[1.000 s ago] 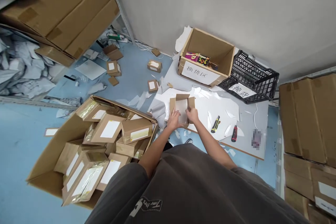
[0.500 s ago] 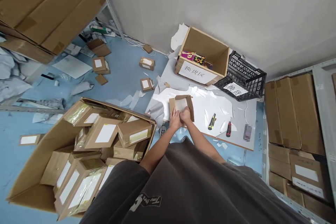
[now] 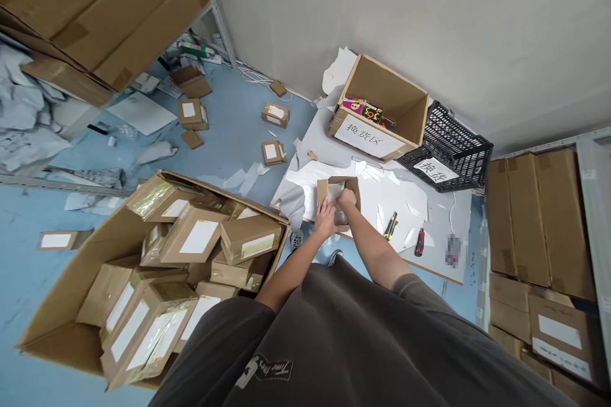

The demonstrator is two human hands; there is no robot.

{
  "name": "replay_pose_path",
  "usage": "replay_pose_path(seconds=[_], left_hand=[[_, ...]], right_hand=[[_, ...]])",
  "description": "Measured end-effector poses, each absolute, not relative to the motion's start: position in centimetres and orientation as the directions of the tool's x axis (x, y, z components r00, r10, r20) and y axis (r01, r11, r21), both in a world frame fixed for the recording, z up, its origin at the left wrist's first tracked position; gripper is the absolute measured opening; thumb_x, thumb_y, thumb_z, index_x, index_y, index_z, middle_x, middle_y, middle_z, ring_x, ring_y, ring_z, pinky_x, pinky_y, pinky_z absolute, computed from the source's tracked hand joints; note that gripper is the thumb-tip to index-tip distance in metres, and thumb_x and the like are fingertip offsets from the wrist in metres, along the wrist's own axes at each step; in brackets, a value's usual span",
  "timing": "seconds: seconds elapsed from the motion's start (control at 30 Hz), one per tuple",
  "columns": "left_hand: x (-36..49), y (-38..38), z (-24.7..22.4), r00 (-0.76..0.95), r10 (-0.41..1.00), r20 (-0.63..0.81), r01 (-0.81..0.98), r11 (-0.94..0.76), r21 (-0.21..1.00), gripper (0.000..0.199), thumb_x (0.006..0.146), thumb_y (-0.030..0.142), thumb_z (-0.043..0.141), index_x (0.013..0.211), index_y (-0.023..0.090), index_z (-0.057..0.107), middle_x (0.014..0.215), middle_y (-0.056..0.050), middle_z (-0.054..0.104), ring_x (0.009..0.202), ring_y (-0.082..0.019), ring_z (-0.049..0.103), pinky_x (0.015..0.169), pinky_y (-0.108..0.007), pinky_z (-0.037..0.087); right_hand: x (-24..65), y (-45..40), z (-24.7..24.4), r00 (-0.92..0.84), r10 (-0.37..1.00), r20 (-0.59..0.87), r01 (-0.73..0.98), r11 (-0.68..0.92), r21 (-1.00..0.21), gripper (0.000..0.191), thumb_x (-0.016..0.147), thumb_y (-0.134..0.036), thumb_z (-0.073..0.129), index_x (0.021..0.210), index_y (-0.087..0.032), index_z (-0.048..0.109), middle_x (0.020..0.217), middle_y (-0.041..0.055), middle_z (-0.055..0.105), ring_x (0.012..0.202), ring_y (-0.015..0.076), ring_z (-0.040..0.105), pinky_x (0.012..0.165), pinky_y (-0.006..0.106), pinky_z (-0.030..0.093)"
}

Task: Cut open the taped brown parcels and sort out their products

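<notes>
Head view: small cardboard box point(image 3: 323, 191) sits open at near edge of table point(image 3: 312, 130), flaps up, white stuff point(image 3: 335, 191) inside, sheet or lining, can't tell which. L hand point(image 3: 326, 219) at near-left side of box, fingers fairly straight, tips on the flap; can't tell if they pinch it. R hand point(image 3: 347, 200) reaches over the box opening, fingers curled, tips hidden; can't tell what, if anything, they hold.

Table, approx. right of small box: white paper point(image 3: 405, 194) + torn scraps, yellow/blk cutter point(image 3: 391, 226), then red/blk tool point(image 3: 419, 242), then blurred-out item point(image 3: 453, 250) w/ white cord point(image 3: 450, 211) near. Back of table: open carton point(image 3: 405, 108) w/ handwritten sign, few colored packs point(image 3: 354, 105) inside; blk plastic crate point(image 3: 458, 146) tilted just beside it, also signed.

Floor, lower left: big open carton point(image 3: 48, 331) full of taped, labeled boxes point(image 3: 198, 235). Few more small boxes point(image 3: 275, 114) on blue floor point(image 3: 233, 121), btwn table & shelf. Far right: stacked cartons point(image 3: 520, 216) on metal rack point(image 3: 592, 184).
</notes>
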State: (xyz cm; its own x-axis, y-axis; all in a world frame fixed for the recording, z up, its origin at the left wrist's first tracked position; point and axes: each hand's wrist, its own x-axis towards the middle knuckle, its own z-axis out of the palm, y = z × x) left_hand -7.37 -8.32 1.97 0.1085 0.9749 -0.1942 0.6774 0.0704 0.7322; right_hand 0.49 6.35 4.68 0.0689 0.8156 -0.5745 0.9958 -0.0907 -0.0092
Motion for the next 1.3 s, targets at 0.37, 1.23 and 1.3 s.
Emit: replay_pose_path(seconds=[0.37,1.23,1.3], left_hand=[[-9.2,-7.4,1.7,0.180,0.966,-0.185,0.675,0.015,0.737,0.125,0.064,0.048,0.103,0.165,0.018,0.037,0.173,-0.024,0.042,0.171,-0.042,0.016,0.137,-0.064,0.019],[-14.3,-5.2,6.0,0.494,0.752,-0.437,0.867,-0.384,0.318,0.032,0.098,0.013,0.061,0.118,0.026,0.083,0.103,-0.010,0.081,0.108,-0.025,0.074,0.116,-0.040,0.044],[-15.5,-5.1,6.4,0.477,0.772,-0.421,0.876,-0.376,0.303,0.030,0.096,0.014,0.066,0.116,0.027,0.084,0.105,-0.011,0.080,0.112,-0.027,0.072,0.118,-0.041,0.043]], right_hand=[[1.6,4.0,6.2,0.022,0.800,-0.600,0.996,-0.069,-0.055,0.045,0.097,-0.021,0.077,0.137,-0.004,0.068,0.130,0.0280,0.077,0.125,0.0333,0.076,0.099,0.033,0.059],[22.8,-0.6,7.6,0.079,0.880,-0.467,-0.129,-0.456,-0.881,0.066,0.065,-0.060,0.093,0.114,-0.024,0.069,0.109,0.0113,0.082,0.102,0.0303,0.076,0.091,0.045,0.062],[24.2,-0.6,5.4,0.103,0.847,-0.522,-0.137,-0.508,-0.851,0.062,0.066,-0.055,0.093,0.113,-0.023,0.069,0.108,0.0118,0.083,0.099,0.0291,0.076,0.090,0.043,0.062]])
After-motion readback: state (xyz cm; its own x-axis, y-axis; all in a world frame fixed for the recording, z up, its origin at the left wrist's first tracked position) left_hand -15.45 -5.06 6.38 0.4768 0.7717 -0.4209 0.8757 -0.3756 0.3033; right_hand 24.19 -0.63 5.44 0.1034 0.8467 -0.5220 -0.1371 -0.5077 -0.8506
